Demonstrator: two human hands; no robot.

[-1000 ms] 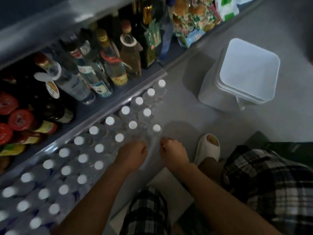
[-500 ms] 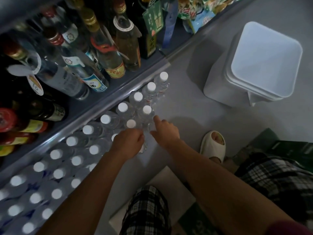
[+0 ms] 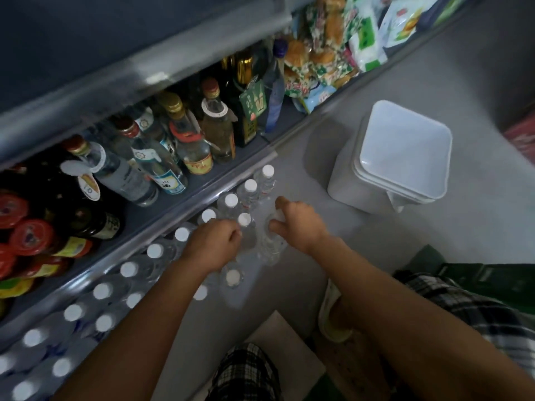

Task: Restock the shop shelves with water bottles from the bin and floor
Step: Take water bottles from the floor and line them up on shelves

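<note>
- Grey metal shop shelving (image 3: 162, 82): ran on a slant across the upper left; its middle tier held glass liquor bottles (image 3: 202, 146), red-lidded jars (image 3: 31, 235) and snack packets (image 3: 327, 62).
- Pale grey smooth floor (image 3: 405, 241): lay bare between the shelving and your knees.
- White square plastic bin (image 3: 402, 157): stood on the floor to your right, well apart from both hands; nothing showed inside it.
- Rows of clear white-capped water bottles (image 3: 130, 270): stood upright, long axes vertical, packed at the foot of the shelving along its front edge.
- Single clear plastic water bottle (image 3: 270, 244): stood upright just right of the row's near end, directly under your right hand, the nearer of the two.
- Your right hand (image 3: 298, 224): fingers curled round that bottle's top, its cap hidden.
- Your left hand (image 3: 214, 244): rested curled among the row's caps, just beside the right hand; you could not tell from this view whether it held one.
- Judgement: the bottle probably needed only a short push left into the row.
</note>
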